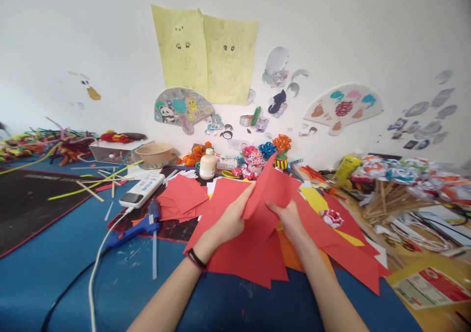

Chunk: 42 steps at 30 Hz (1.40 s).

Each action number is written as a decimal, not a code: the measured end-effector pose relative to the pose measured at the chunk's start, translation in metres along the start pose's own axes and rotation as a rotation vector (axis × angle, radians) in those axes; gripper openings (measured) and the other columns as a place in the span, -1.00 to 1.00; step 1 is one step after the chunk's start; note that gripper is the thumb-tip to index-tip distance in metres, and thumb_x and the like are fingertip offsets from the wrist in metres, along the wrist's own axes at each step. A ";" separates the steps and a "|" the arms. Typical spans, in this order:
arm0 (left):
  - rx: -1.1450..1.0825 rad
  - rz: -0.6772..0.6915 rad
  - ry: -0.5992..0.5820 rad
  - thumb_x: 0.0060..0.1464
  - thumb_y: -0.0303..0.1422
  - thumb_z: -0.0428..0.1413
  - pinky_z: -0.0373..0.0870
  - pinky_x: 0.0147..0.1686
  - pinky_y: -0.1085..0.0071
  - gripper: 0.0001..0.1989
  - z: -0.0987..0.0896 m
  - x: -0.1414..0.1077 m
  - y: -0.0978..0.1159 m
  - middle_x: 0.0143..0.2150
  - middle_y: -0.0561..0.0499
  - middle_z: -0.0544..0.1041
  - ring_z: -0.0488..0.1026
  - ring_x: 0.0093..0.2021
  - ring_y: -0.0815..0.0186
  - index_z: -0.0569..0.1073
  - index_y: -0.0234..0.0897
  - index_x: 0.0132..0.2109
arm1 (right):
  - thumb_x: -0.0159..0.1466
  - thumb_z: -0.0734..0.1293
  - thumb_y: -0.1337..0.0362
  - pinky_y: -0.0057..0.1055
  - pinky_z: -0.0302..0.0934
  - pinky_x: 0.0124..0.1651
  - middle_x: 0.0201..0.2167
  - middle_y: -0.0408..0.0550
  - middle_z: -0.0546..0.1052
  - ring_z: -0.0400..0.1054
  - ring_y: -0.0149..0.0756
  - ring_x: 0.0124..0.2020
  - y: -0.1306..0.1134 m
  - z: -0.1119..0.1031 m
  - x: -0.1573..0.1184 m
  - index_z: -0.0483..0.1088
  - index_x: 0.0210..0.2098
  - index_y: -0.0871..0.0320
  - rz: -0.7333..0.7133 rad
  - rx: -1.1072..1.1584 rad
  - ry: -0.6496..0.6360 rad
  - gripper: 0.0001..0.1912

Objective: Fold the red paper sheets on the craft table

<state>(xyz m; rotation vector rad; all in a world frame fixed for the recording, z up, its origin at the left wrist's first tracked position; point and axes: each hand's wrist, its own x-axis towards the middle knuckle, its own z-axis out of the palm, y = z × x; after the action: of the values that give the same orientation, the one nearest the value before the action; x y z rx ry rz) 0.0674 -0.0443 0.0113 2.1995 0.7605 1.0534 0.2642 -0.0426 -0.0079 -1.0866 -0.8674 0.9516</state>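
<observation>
A folded sheet of red paper [274,187] is held up between my two hands. My left hand [235,214] grips its left part, fingers behind the sheet. On the right side, my right hand [289,216] pinches the lower edge with the thumb on top. Beneath the hands lie larger red sheets [235,253], with an orange sheet [287,248] and a yellow sheet [312,199] showing among them. A stack of smaller red paper pieces [184,194] sits to the left. A red-and-white wrapped candy [332,218] rests on the papers at the right.
A blue glue gun [147,224] and a white power strip [142,190] with trailing cables lie at left. Behind stand a glue bottle [208,165], a bowl [153,154] and pipe-cleaner flowers [281,148]. Wooden sticks [386,199] and a yellow bottle [346,169] crowd the right.
</observation>
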 end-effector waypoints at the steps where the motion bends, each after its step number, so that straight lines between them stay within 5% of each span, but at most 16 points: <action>1: 0.085 0.018 -0.047 -0.11 -0.72 -0.11 0.09 0.31 0.12 -0.05 0.001 -0.001 0.002 0.45 -0.01 -0.09 -0.01 0.39 0.14 -0.13 -0.08 0.42 | -0.13 0.59 0.27 -0.18 0.37 0.01 -0.04 0.04 0.57 0.45 -0.01 -0.01 -0.001 0.001 -0.001 0.47 -0.05 0.16 0.013 0.045 -0.030 -0.38; 6: 0.469 0.076 -0.156 -0.23 -0.80 -0.15 0.17 0.24 0.04 0.08 0.003 -0.004 0.008 0.47 0.03 -0.32 -0.09 0.41 0.04 -0.18 0.08 0.40 | 0.12 0.41 -0.03 -0.21 0.39 -0.02 -0.01 -0.07 0.56 0.42 -0.08 0.04 -0.008 0.005 -0.005 0.49 -0.06 0.04 0.250 0.301 -0.142 -0.55; 11: 0.603 0.067 -0.150 -0.22 -0.79 -0.13 0.06 0.26 -0.03 0.10 0.006 -0.004 0.011 0.46 -0.01 -0.38 -0.19 0.42 -0.02 -0.23 0.10 0.40 | 0.13 0.18 -0.36 -0.12 0.37 0.02 0.00 -0.03 0.55 0.38 -0.07 0.10 -0.018 0.003 -0.010 0.45 -0.01 0.00 0.250 0.447 -0.237 -0.30; 13: 0.595 0.045 -0.140 -0.21 -0.79 -0.10 0.03 0.27 -0.04 0.10 0.008 -0.005 0.011 0.46 -0.01 -0.41 -0.26 0.42 -0.04 -0.24 0.09 0.40 | 0.10 0.26 -0.33 -0.13 0.36 0.03 -0.01 0.01 0.55 0.38 -0.07 0.11 -0.021 0.004 -0.013 0.44 -0.01 0.02 0.206 0.440 -0.276 -0.31; 17: 0.458 0.044 -0.243 -0.15 -0.71 0.07 -0.15 0.28 -0.19 0.10 -0.001 -0.007 0.015 0.46 -0.01 -0.41 -0.39 0.42 -0.09 -0.26 0.12 0.40 | 0.07 0.50 0.05 -0.19 0.40 0.00 -0.12 -0.03 0.60 0.46 -0.08 0.00 -0.020 0.007 -0.015 0.43 -0.04 0.04 0.169 0.331 -0.152 -0.51; 21: 0.063 0.009 -0.359 -0.07 -0.38 0.29 -0.08 0.31 -0.08 0.09 -0.022 -0.006 0.025 0.46 -0.03 -0.28 -0.33 0.42 -0.04 -0.25 0.08 0.41 | 0.11 0.48 0.10 -0.20 0.44 -0.07 -0.16 -0.02 0.62 0.50 -0.06 -0.08 -0.018 0.008 -0.015 0.44 -0.06 0.06 0.159 0.228 -0.103 -0.57; 27: -0.514 -0.247 0.084 0.09 -0.23 0.18 0.28 0.19 0.16 -0.20 -0.023 0.004 0.031 0.39 -0.18 0.09 0.16 0.32 0.06 -0.02 -0.12 0.39 | 0.15 0.44 0.07 -0.27 0.43 -0.14 -0.12 -0.04 0.60 0.49 -0.09 -0.09 -0.022 0.017 -0.031 0.46 -0.08 0.06 0.182 0.101 -0.268 -0.62; 32: -0.578 -0.519 0.335 -0.06 -0.24 0.27 0.45 -0.03 0.18 -0.41 -0.015 0.009 0.026 0.08 -0.21 0.49 0.47 0.04 0.03 0.35 -0.29 0.12 | 0.22 0.37 0.04 -0.39 0.37 -0.30 -0.30 -0.12 0.58 0.47 -0.23 -0.28 -0.031 0.034 -0.053 0.47 -0.27 0.02 0.206 -0.028 -0.457 -0.79; 36: -0.636 -0.639 0.356 -0.13 -0.26 0.31 0.49 -0.13 0.16 -0.46 -0.020 0.008 0.020 -0.01 -0.21 0.54 0.53 -0.09 0.03 0.41 -0.32 0.02 | 0.18 0.39 0.03 -0.43 0.23 -0.44 -0.55 -0.18 0.46 0.34 -0.32 -0.48 -0.035 0.037 -0.053 0.36 -0.53 0.10 0.148 -0.169 -0.524 -0.69; 42: -0.715 -0.685 0.294 -0.14 -0.28 0.32 0.51 -0.19 0.20 -0.47 -0.022 0.003 0.023 -0.10 -0.15 0.58 0.57 -0.18 0.09 0.39 -0.28 0.01 | 0.20 0.35 -0.04 -0.50 -0.05 -0.60 -0.69 -0.30 0.29 0.12 -0.48 -0.69 -0.029 0.025 -0.035 0.28 -0.50 0.13 0.036 -0.253 -0.533 -0.62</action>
<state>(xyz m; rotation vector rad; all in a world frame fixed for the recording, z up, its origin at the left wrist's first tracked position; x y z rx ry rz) 0.0565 -0.0523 0.0403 1.0772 0.9729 1.0609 0.2344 -0.0728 0.0222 -1.0778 -1.4380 1.2100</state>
